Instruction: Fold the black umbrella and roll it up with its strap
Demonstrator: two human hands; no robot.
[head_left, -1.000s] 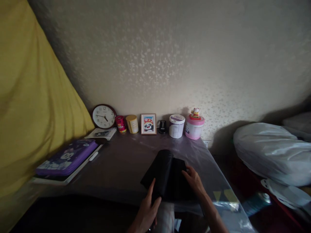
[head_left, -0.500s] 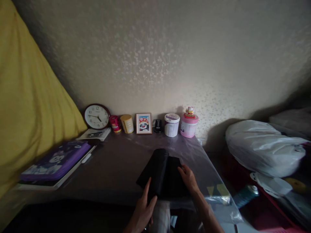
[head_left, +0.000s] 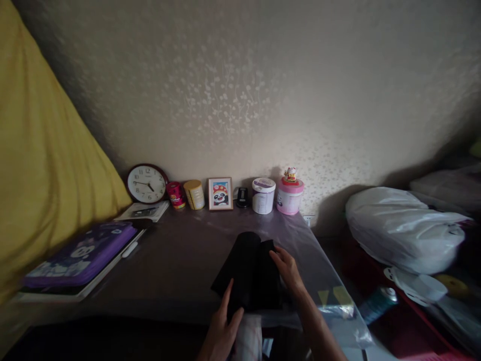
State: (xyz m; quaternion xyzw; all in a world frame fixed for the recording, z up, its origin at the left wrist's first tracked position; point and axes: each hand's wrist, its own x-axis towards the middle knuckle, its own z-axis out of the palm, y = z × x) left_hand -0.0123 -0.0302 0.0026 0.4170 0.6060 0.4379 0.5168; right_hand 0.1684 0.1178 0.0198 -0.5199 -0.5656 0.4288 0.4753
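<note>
A folded black cloth [head_left: 239, 268] lies at the front of the table, its left part a thick rounded fold and its right part a narrower flap. At the near left end is my left hand [head_left: 222, 321], index finger along the cloth and thumb at its near edge; the other fingers are mostly hidden. My right hand [head_left: 287, 268] pinches the flap's far right edge between thumb and fingers. The cloth's underside cannot be seen.
Along the wall stand a clock [head_left: 147, 183], a red can [head_left: 176, 195], a yellow can [head_left: 194, 194], a framed panda picture [head_left: 220, 194], a white tub [head_left: 263, 196] and a pink tub [head_left: 289, 198]. A purple case [head_left: 80, 254] lies left. White bags [head_left: 402, 228] bulge at right.
My right hand has drawn the flap's edge left and slightly up, so the flap looks narrower beside the thick fold. My left hand keeps nearly the same place. The view shifted slightly.
</note>
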